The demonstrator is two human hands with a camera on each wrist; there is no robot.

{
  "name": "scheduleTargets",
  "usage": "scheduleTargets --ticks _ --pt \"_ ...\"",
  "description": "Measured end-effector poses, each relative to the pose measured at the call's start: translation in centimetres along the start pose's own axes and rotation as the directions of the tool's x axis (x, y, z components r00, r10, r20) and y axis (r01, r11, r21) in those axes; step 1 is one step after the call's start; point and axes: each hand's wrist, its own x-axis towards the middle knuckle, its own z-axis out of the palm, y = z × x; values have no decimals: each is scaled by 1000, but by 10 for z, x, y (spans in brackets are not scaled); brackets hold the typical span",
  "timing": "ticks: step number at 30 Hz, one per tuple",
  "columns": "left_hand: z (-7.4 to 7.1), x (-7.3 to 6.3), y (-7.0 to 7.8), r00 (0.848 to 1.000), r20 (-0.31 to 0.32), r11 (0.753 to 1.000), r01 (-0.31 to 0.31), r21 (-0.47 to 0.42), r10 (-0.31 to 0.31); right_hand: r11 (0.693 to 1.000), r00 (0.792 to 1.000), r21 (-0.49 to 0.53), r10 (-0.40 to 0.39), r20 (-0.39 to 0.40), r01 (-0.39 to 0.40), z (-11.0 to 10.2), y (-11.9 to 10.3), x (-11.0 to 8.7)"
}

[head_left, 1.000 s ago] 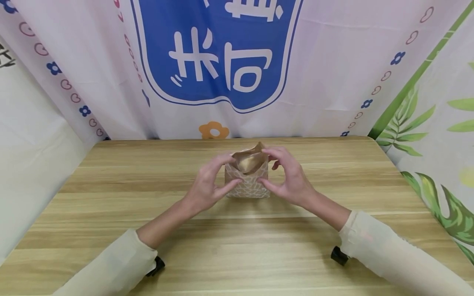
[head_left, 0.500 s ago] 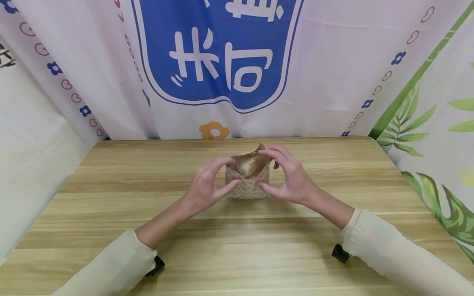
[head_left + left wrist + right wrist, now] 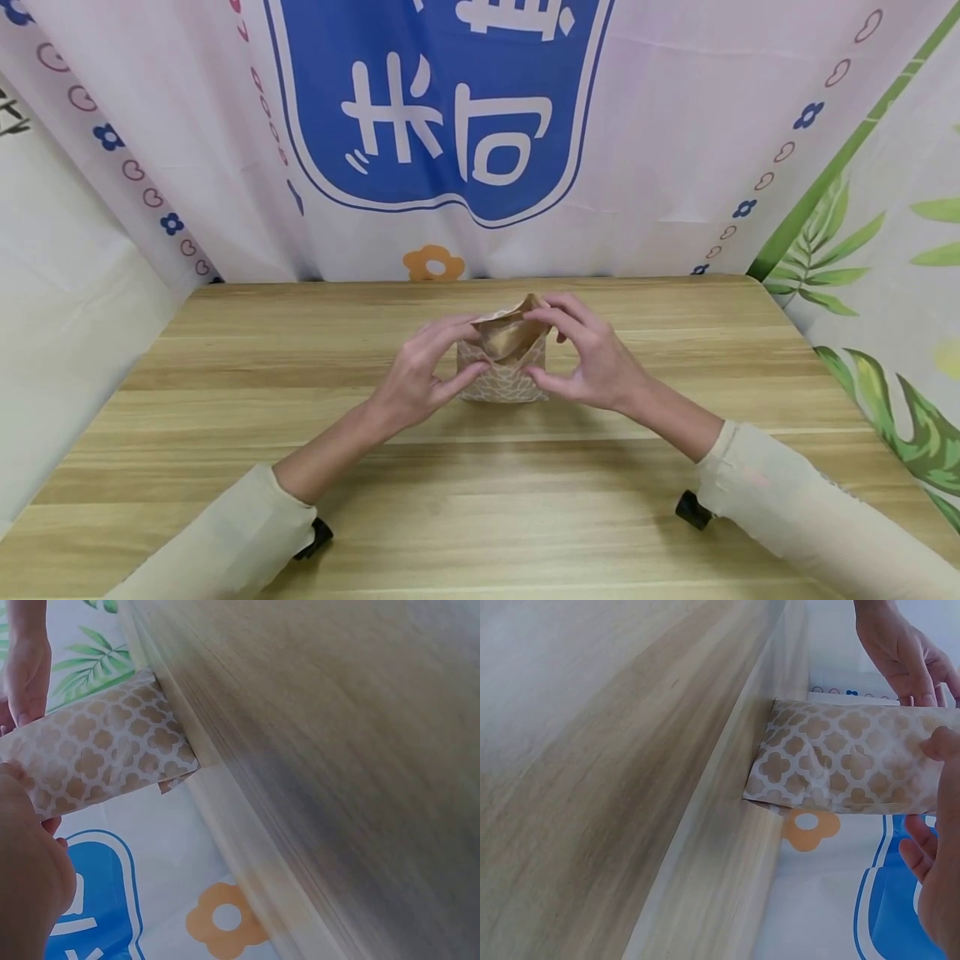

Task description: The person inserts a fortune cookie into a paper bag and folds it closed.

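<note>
A brown paper bag point(image 3: 504, 383) with a white lattice pattern stands upright on the table, its mouth spread and its plain brown inside showing in the head view. My left hand point(image 3: 420, 367) holds the left side of the mouth, thumb on the front and fingers at the rim. On the opposite side my right hand point(image 3: 600, 358) grips the rim the same way, fingertips at the peaked back corner. Both wrist views show the patterned front of the paper bag point(image 3: 105, 746) with its base on the wood and a thumb pressed near the top.
The wooden table point(image 3: 495, 517) reaches back to a hanging cloth point(image 3: 660, 150) with a blue printed sign and an orange flower. A leaf-printed cloth point(image 3: 885, 275) hangs at the right, and a pale cloth point(image 3: 67, 275) at the left.
The right hand's fingers and thumb have shifted slightly along the bag's rim. The mouth's shape has altered a little, while the left hand has stayed nearly still.
</note>
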Motion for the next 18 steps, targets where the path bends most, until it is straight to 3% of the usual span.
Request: scheduleTargets --ticks 18 --pt "-1 1 1 997 39 998 64 -21 -63 998 999 -53 -27 29 28 -1 0 0"
